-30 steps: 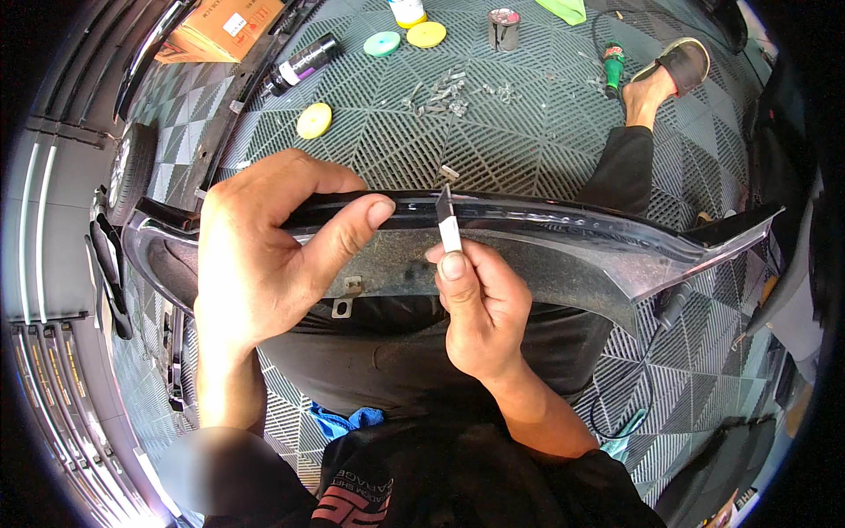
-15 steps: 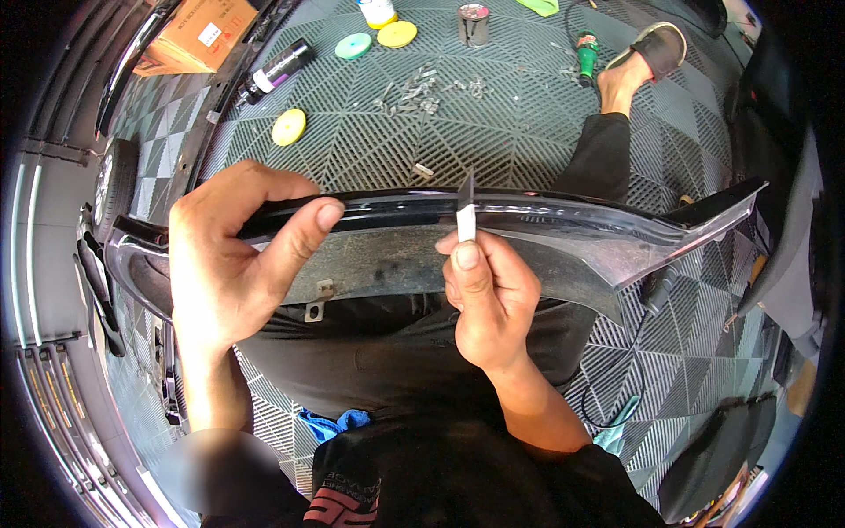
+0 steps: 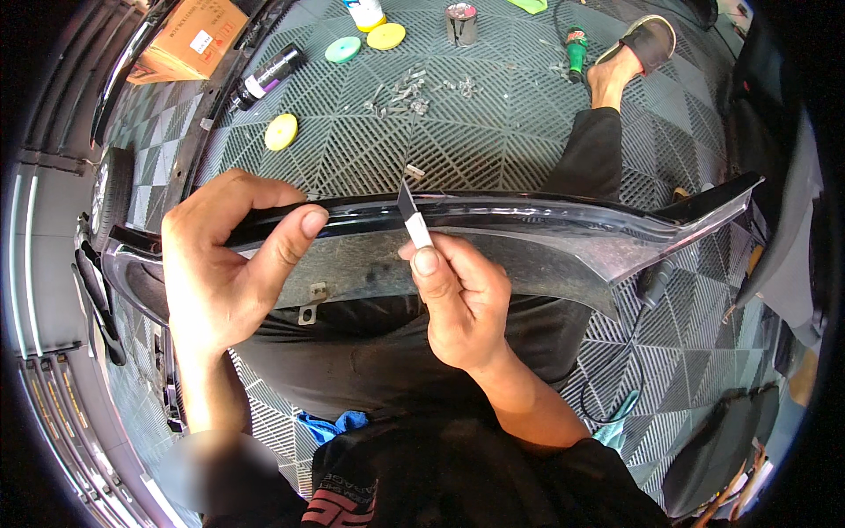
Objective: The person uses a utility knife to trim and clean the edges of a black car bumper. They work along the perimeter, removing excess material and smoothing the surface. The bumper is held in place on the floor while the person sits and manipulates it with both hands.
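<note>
Across my lap lies a long glossy black car trim panel (image 3: 528, 214), with a dull, dusty inner face (image 3: 370, 260) and a small metal bracket (image 3: 308, 314) at its lower edge. My left hand (image 3: 231, 260) grips its left part, thumb on the near side and fingers over the upper edge. Between thumb and fingers of my right hand (image 3: 462, 295) is a thin knife blade (image 3: 406, 201) with a white wrapped grip. The blade crosses the panel's upper edge, tip pointing up and away. Clear film (image 3: 638, 253) shows along the panel's right end.
Beyond the panel, cut scraps (image 3: 414, 95) lie on the grey grid floor. Around them are a black bottle (image 3: 268, 76), a yellow disc (image 3: 281, 132), a tin (image 3: 460, 25) and a green bottle (image 3: 576, 55). A cardboard box (image 3: 189, 40) stands far left; a blue cloth (image 3: 330, 425) lies beside me.
My right hand has moved left along the panel's edge with the blade, which now leans more to the left. My left hand keeps its hold.
</note>
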`<state>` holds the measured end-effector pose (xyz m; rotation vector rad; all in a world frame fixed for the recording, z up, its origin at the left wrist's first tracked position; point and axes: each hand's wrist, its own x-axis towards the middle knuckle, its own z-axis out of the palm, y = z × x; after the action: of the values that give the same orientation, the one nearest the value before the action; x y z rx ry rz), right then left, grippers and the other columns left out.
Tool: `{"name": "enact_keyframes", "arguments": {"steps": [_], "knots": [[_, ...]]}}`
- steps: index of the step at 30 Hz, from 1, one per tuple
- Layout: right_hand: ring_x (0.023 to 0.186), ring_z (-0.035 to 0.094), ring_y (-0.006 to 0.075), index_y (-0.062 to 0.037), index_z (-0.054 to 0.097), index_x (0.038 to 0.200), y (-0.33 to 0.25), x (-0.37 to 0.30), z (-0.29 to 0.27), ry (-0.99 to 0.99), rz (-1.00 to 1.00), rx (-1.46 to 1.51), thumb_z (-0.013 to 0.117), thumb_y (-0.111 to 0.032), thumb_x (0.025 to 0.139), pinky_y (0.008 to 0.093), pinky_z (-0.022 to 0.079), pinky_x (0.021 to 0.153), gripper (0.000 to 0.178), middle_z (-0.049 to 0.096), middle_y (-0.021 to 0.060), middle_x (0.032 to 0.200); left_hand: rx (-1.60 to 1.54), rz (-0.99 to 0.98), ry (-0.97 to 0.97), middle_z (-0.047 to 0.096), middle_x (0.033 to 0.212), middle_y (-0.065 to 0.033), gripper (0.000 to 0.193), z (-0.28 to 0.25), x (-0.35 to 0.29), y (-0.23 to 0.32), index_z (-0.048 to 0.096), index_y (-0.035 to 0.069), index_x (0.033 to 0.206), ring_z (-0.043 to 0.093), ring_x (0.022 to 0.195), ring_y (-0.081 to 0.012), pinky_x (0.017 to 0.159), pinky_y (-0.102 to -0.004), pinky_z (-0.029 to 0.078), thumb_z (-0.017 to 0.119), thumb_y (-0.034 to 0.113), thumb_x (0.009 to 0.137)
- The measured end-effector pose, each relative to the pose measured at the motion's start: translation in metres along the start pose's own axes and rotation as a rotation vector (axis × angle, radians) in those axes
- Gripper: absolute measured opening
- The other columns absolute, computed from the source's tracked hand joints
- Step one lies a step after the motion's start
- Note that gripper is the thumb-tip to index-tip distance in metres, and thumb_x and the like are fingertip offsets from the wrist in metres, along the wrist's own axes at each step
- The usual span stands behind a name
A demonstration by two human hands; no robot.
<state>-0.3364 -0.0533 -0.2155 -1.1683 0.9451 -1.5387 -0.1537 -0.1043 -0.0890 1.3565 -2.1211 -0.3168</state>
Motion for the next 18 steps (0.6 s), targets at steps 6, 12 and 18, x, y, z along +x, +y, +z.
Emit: {"name": "enact_keyframes", "arguments": {"steps": [6,12,18], "knots": [[0.058,0.05,0.0069,0.0064,0.068,0.108,0.004,-0.001,0.002,0.035,-0.054,-0.008,0.062,-0.015,0.102,0.0244,0.041,0.053,0.022,0.059,0.0032,0.068,0.015,-0.011,-0.04,0.07,0.08,-0.0106,0.024,-0.003,0.0,0.003,0.07,-0.003,0.086,0.065,0.073,-0.0191,0.069,-0.0299,0.049,0.082,0.017,0.084],[0.06,0.044,0.0022,0.0074,0.066,0.106,0.011,-0.003,0.006,0.086,-0.097,-0.071,0.06,-0.015,0.104,0.0206,0.036,0.053,0.024,0.056,-0.0031,0.071,0.012,0.012,0.008,0.068,0.074,-0.0109,0.022,0.002,0.0,-0.001,0.072,-0.003,0.084,0.066,0.067,-0.0225,0.064,-0.0324,0.05,0.085,0.015,0.08],[0.063,0.047,0.0022,0.0075,0.067,0.106,0.008,0.002,0.013,0.081,-0.176,-0.16,0.061,-0.015,0.104,0.0204,0.039,0.056,0.023,0.058,-0.0021,0.073,0.014,0.007,0.015,0.068,0.074,-0.0111,0.022,0.001,0.0,0.0,0.072,-0.003,0.084,0.066,0.067,-0.0231,0.064,-0.0327,0.05,0.084,0.015,0.08]]}}
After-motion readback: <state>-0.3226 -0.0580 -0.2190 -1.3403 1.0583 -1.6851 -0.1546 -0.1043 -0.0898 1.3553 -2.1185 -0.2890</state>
